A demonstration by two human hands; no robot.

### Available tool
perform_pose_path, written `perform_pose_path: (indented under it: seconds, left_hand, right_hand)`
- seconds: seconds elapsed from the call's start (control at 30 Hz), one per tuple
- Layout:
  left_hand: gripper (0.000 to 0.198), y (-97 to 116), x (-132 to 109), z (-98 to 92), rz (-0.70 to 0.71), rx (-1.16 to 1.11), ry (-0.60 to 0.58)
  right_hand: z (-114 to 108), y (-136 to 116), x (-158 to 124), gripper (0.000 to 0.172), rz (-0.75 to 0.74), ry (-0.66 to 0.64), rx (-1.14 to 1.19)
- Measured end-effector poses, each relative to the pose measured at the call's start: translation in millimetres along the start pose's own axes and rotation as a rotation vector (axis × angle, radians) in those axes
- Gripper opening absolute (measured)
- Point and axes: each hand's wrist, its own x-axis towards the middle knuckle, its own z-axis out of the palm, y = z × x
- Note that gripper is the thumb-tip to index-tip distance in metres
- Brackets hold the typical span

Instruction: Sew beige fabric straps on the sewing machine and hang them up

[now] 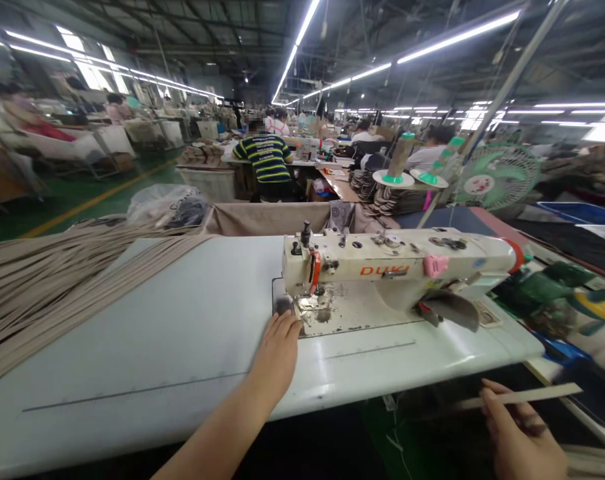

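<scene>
My left hand (276, 350) lies palm down at the left front of the sewing machine (352, 267), its fingers stretched out close to the presser foot and needle area. Nothing shows in its grip; what lies under the fingertips is hidden. Off the front edge of the white sewing table (182, 333), at the lower right, my right hand (522, 427) pinches a narrow beige fabric strip (545, 394) between thumb and fingers. One end of the strip sticks out to the right, and the other runs left, blurred against the dark.
Long beige strips (82, 280) are heaped over the table's left side. Behind the machine stands a fabric-lined bin (267, 217). Thread cones (399, 160) and a green fan (497, 177) rise at the right. A person in a striped shirt (266, 160) works ahead.
</scene>
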Motion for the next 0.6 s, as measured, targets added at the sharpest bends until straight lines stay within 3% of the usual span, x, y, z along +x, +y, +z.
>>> perform_pose_path:
  seconds: [0.2, 0.33, 0.6]
  left_hand:
    - [0.032, -1, 10, -3.9, -0.069, -0.079, 0.01]
    - [0.031, 0, 17, -10.6, -0.11, -0.097, -0.015]
    - [0.032, -3, 23, -15.6, -0.158, -0.172, -0.074]
  right_hand:
    - [13, -26, -22, 0.058, -0.037, -0.035, 0.015]
    - [20, -23, -28, 0.057, -0.021, -0.138, 0.08]
    - [34, -17, -45, 0.058, -0.145, -0.318, -0.061]
